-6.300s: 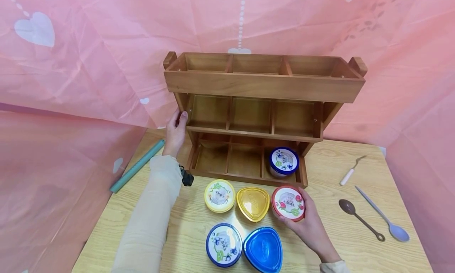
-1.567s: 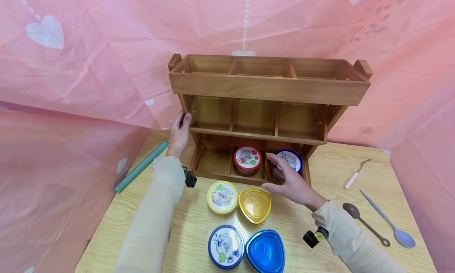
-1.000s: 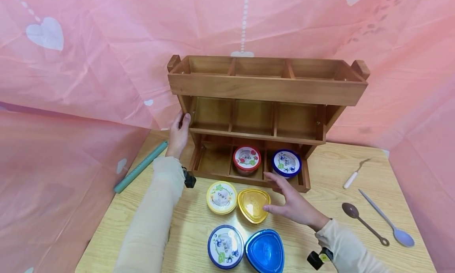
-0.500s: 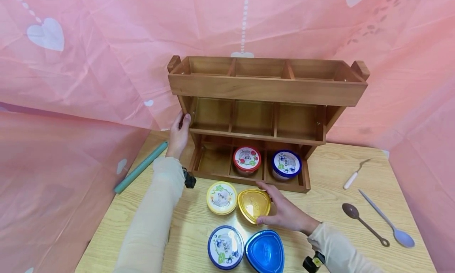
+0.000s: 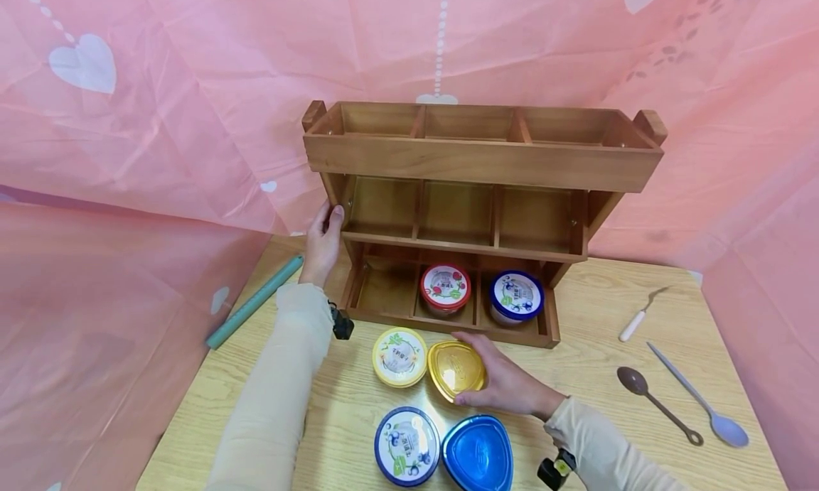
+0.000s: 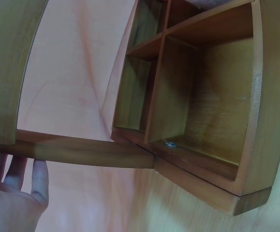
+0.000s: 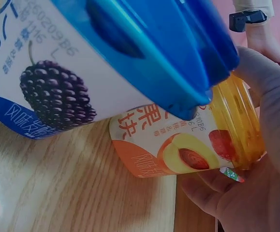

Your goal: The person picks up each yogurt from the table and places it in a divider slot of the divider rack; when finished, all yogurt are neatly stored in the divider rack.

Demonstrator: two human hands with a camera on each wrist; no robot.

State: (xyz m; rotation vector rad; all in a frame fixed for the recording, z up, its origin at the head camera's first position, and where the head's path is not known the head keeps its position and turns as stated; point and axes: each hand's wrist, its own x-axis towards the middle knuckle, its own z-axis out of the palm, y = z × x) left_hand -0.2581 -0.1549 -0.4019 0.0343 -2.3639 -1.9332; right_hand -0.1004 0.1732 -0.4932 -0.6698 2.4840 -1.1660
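Observation:
My left hand (image 5: pixel 321 242) holds the left side post of a tiered wooden rack (image 5: pixel 480 162), thumb in front; in the left wrist view its fingers (image 6: pixel 40 181) lie against the wood. My right hand (image 5: pixel 502 381) grips a yogurt cup with a yellow triangular lid (image 5: pixel 456 369), thumb at the near side and fingers round the far side. That cup stands upright on the table. Nearer me is a blue-lidded yogurt cup (image 5: pixel 478 454), partly covering the yellow one in the right wrist view. In the rack's bottom tier sit a red-lidded tub (image 5: pixel 445 288), middle, and a blue-lidded tub (image 5: pixel 516 294), right.
A yellow-lidded round tub (image 5: pixel 399 357) stands just left of the gripped cup, a larger blue-rimmed tub (image 5: pixel 407 446) below it. A teal rod (image 5: pixel 254 303) lies left. On the right lie a white-handled tool (image 5: pixel 642 315), a brown spoon (image 5: pixel 659 404) and a grey-blue spoon (image 5: pixel 700 398).
The red-lidded tub went from the table into the rack's bottom middle compartment. My right hand then drew back and down and closed round the yellow-lidded yogurt cup. My left hand kept its hold.

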